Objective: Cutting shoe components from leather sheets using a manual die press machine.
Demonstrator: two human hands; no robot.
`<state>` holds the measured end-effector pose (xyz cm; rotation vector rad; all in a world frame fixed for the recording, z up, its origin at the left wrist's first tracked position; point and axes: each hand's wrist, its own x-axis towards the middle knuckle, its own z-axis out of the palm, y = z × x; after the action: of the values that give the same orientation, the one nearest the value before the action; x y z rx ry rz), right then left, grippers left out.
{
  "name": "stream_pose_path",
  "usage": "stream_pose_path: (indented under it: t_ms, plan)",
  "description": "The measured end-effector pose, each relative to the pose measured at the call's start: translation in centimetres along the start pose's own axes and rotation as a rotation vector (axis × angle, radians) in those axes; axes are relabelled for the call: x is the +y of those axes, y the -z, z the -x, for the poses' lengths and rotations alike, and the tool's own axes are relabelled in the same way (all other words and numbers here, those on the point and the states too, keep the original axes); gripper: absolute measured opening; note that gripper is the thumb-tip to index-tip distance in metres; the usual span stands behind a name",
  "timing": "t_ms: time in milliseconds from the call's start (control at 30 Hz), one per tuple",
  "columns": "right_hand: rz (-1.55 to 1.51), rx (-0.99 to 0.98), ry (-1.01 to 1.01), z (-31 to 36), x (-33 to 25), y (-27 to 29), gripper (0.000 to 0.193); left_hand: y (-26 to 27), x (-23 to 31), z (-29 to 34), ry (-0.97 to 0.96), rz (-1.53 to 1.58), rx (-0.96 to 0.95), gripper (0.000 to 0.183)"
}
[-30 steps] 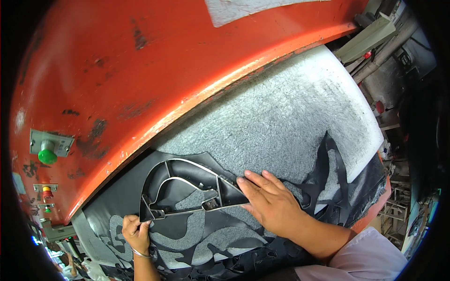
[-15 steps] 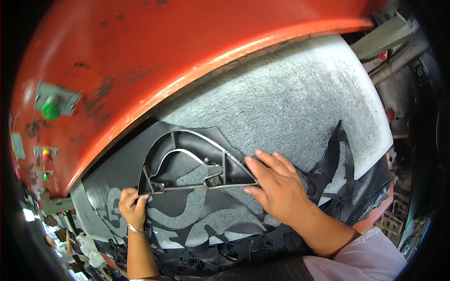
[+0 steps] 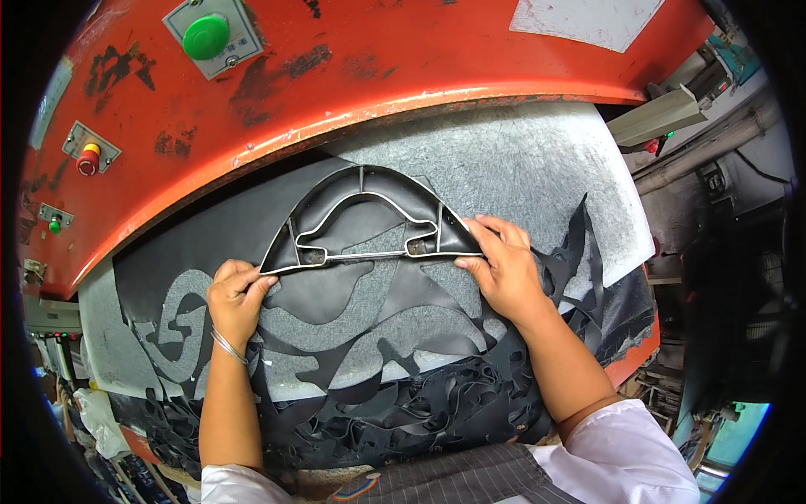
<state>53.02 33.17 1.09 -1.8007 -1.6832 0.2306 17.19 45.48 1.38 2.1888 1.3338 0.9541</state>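
A metal cutting die [image 3: 361,181], bow-shaped with an inner arch and thin cross struts, lies over a sheet of black leather-like material [image 3: 210,223]. My left hand [image 3: 235,294] pinches its left tip between thumb and fingers. At the opposite tip, my right hand [image 3: 502,265] grips the die with the thumb at the near edge and fingers on the far side. Part of the die covers bare grey cutting board, seen through its inner opening. Curved cut-outs in the black sheet show the board on the near side.
The worn grey-white cutting board [image 3: 537,151] extends beyond the sheet. A red machine body [image 3: 378,67] overhangs the far side, bearing a green button [image 3: 206,38] and a red button [image 3: 88,160]. Black scraps [image 3: 403,412] are heaped along the near edge, close to my apron [image 3: 445,475].
My right hand has gone from flat, spread fingers against the die's right tip to gripping it. The die now sits more level, and the view has shifted.
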Motion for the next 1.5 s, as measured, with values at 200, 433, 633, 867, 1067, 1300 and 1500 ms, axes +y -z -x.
stream_pose_path:
  t_ms: [200, 433, 633, 867, 1067, 1300, 1500]
  plan:
    - [0.048, 0.048, 0.044, 0.5, -0.5, -0.4, 0.049, 0.5, -0.5, 0.3, -0.038, -0.011, -0.008, 0.012]
    - [0.084, 0.037, 0.049, 2.1, -2.1, -0.3, 0.049, 1.8, -1.3, 2.0, -0.074, -0.013, 0.001, 0.017]
    - [0.165, 0.101, 0.077, 4.4, -7.2, 0.5, 0.062, 6.4, -1.7, 3.9, 0.096, 0.256, -0.045, 0.024]
    - [-0.253, 0.159, 0.158, 4.3, -18.9, 1.9, 0.058, 22.6, -6.0, 7.3, 0.103, 0.112, 0.756, 0.028]
    - [-0.24, 0.395, 0.288, 0.0, -28.3, 1.9, 0.037, 32.5, -6.8, 9.0, -0.173, -0.547, 0.688, 0.036]
    - [-0.128, 0.016, 0.206, 14.5, -27.4, 1.2, 0.045, 23.4, 1.3, 24.2, -0.019, -0.142, 0.196, 0.034]
    - [0.019, -0.737, 0.558, 30.2, -28.5, -1.4, 0.056, 15.3, 10.7, 38.5, -0.049, 0.03, -0.37, 0.018]
